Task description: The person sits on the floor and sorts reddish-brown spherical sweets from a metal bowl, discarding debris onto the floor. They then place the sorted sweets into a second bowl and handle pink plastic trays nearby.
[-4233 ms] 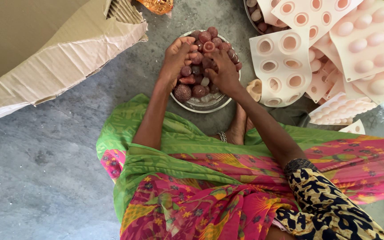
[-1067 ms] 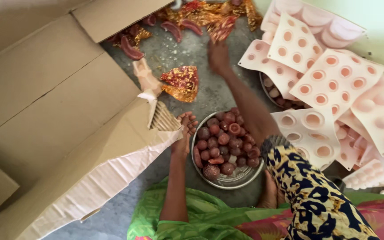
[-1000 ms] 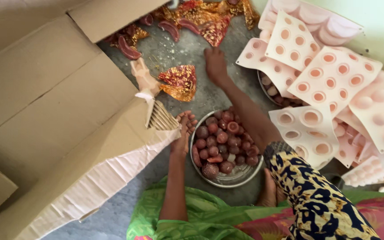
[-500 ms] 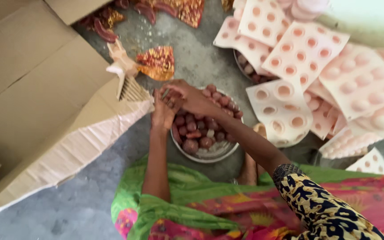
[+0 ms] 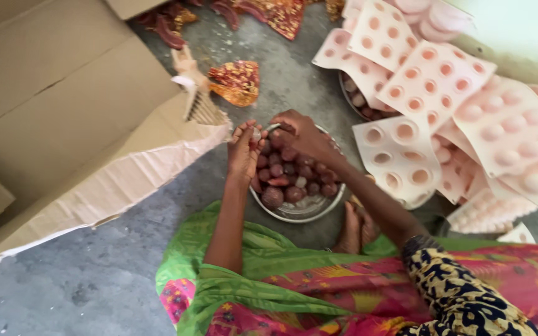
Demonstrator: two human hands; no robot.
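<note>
Head view, looking down at a person seated on a grey floor (image 5: 88,274). Both hands meet at the centre of the frame, over the upper left rim of a metal bowl (image 5: 309,213) heaped with dark red, rounded moulded pieces (image 5: 291,180). The left hand (image 5: 244,152) is raised with its fingers curled upward; the right hand (image 5: 303,134) arches across from the right, fingertips bent down toward the left. Something small seems to be pinched between them, but it is too blurred to identify. Holding the hands directly above the bowl would let anything dropped land among the pieces. A flattened cardboard box (image 5: 63,130) fills the left. Pale pink mould trays (image 5: 443,81) overlap at the right, partly covering a second bowl (image 5: 362,102). Gold-and-red foil wrappers (image 5: 236,79) lie in the upper centre, near the hands.
</note>
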